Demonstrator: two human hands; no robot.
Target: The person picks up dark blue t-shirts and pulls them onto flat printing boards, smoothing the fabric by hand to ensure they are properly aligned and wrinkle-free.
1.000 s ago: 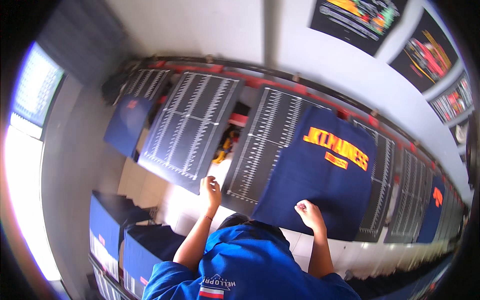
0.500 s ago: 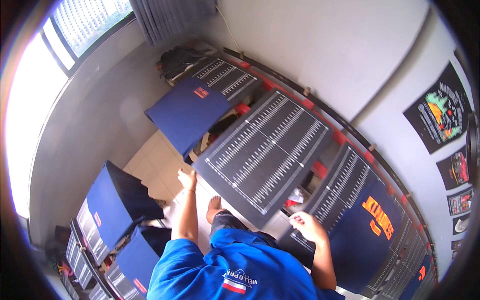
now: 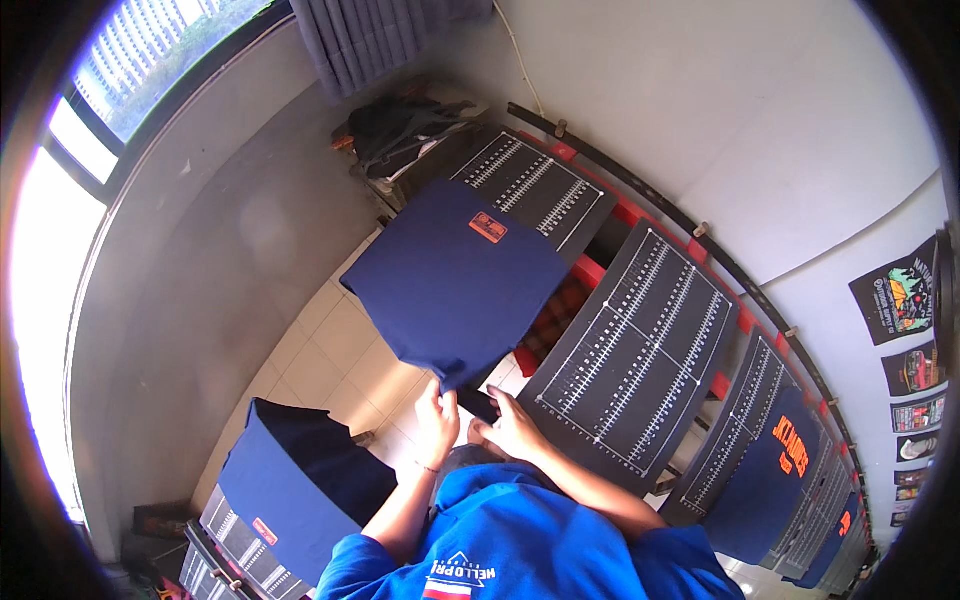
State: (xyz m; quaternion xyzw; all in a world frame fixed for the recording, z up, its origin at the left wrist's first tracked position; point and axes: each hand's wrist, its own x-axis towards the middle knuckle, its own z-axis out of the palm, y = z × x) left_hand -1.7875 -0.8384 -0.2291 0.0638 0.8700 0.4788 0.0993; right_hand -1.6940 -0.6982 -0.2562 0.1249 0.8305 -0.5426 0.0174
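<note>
A navy T-shirt (image 3: 450, 280) with a small orange print is draped over a black printing board with white ruler marks (image 3: 540, 180). Its near end is bunched by my left hand (image 3: 437, 418), whose fingers are closed on the hem. Beside it, my right hand (image 3: 512, 428) has its thumb and fingers around a dark, shadowed flap (image 3: 478, 403) that appears to be the same shirt's hem. The two hands are close together in front of my body. Just right of my right hand lies a bare black ruled board (image 3: 635, 350).
More boards run along a red rail (image 3: 630, 205) beside the wall, one bearing a navy shirt with orange lettering (image 3: 770, 480). Another draped navy shirt (image 3: 290, 480) stands at lower left. Dark cloth (image 3: 400, 135) is heaped in the far corner. Tiled floor (image 3: 340, 340) shows between the rows.
I have moved toward the shirt with the small orange print. Both hands, apart and holding nothing before, have come together at its near hem, which is now gathered.
</note>
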